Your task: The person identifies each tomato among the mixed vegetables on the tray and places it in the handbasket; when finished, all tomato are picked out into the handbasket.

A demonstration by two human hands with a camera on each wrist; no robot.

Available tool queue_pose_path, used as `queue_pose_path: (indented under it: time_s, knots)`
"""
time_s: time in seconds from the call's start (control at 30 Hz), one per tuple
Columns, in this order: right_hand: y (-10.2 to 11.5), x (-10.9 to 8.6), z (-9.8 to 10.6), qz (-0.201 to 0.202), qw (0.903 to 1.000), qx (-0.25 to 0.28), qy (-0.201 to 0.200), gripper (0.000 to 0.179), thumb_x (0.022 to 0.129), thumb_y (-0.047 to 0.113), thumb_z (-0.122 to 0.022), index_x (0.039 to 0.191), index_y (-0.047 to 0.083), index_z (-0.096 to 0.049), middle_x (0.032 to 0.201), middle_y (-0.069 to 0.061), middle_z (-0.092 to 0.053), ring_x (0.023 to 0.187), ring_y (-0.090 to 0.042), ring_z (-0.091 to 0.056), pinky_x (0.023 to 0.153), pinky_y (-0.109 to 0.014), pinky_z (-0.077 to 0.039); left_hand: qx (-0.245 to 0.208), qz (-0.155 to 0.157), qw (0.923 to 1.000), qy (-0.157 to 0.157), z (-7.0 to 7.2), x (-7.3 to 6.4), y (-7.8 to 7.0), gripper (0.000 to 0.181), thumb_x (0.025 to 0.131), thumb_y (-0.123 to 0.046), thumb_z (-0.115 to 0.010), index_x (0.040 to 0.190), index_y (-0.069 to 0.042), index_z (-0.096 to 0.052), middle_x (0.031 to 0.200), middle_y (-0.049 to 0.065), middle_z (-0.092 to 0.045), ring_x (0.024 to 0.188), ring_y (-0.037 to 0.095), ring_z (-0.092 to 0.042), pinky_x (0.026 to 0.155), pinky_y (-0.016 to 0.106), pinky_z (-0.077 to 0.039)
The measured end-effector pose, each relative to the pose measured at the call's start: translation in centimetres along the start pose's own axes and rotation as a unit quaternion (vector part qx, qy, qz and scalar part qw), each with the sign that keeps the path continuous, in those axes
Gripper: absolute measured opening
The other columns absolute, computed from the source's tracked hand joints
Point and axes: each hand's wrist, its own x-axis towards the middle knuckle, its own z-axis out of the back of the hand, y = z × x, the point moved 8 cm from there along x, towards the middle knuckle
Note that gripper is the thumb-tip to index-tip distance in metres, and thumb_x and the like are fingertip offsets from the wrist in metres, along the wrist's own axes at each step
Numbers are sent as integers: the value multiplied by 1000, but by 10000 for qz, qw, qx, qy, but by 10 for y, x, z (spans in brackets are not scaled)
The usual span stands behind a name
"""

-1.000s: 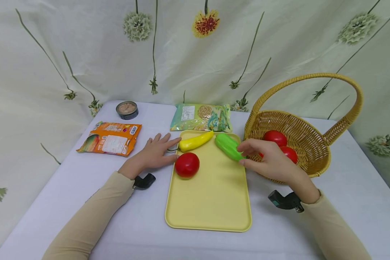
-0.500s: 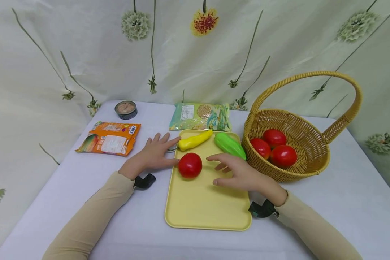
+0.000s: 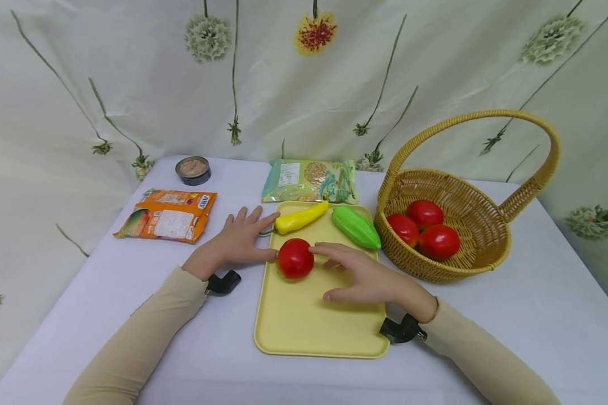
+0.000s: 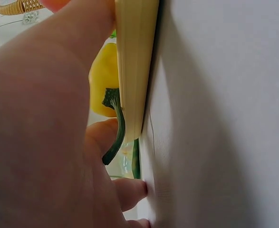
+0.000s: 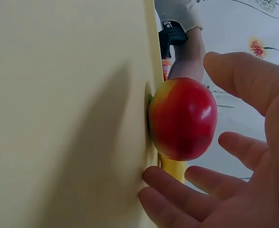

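Observation:
A round red fruit, yellowish low down with a bit of green beneath, sits at the left side of the yellow tray. My right hand reaches over the tray with fingers apart, its index fingertip right at the fruit in the head view. My left hand lies spread at the tray's left edge, thumb toward the fruit. Beside its fingers is a yellow pepper, whose dark green curved stem hangs past the tray rim in the left wrist view. Farther right on the tray rests a green pepper-like vegetable.
A wicker basket with a tall handle stands right of the tray, three red fruits inside. Behind the tray lies a green-yellow packet. At the left are an orange packet and an opened tin can.
My right hand has moved left from beside the basket to the red fruit on the tray. The left hand stays at the tray's edge; the fruit has shifted slightly right.

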Motion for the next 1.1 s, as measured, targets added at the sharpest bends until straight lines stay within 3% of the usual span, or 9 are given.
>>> queue_pose_path:
  time_s: [0.2,0.43,0.6,1.1]
  knots:
    - [-4,14,-2,-151,9997,-148,-93,78,88,23,-79,156,16,-41,156,-6,-48,120,-22,-65,102,-40,-55,-36,84,10000,13,0,-2,4,95,85,-62,-68,163,-26,-27,171,23,-11,155,56,-2,121,75,-2]
    - [-8,36,1,-530,9984,-136,-148,82,88,27,-79,157,12,-38,149,-9,-54,111,-23,-63,95,-36,-55,-80,48,10000,-24,-1,-2,4,95,85,-63,-67,163,-26,-28,171,23,-12,155,56,-2,121,75,-2]
    - [-4,49,-2,-465,9984,-309,-36,81,87,29,-79,156,9,-40,144,-8,-58,110,-22,-60,94,-35,-54,-145,39,9999,-19,-2,-3,2,94,85,-60,-69,162,-27,-28,171,22,-12,155,56,-2,121,75,-1]
    - [-12,46,0,-561,9981,-71,-228,77,84,28,-83,150,10,-48,139,-7,-63,116,-21,-60,100,-36,-53,-110,-47,9999,-36,2,-1,1,96,84,-65,-67,162,-27,-28,171,22,-13,155,56,-3,121,76,-2]
